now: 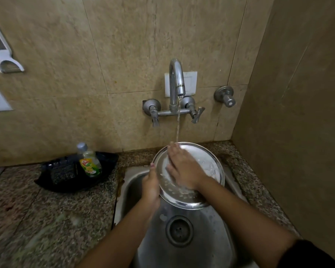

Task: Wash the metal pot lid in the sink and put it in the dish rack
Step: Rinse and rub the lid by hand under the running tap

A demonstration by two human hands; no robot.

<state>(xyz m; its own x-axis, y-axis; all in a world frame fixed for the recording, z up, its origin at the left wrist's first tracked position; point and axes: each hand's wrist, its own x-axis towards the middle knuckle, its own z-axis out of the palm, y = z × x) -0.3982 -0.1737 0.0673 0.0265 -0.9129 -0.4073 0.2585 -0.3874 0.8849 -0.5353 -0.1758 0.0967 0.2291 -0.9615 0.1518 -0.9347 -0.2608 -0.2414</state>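
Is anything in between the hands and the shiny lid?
No, nothing visible. The left hand grips the lid by its left rim, and the right hand lies flat right on its wet face, under the tap water. The dish rack is out of view.

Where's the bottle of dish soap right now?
In the head view, the dish soap bottle sits in a black tray on the counter, left of the sink and close to the wall.

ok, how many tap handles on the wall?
3: the left lever and right lever on the mixer tap, plus a separate round knob further right. None looks hidden.
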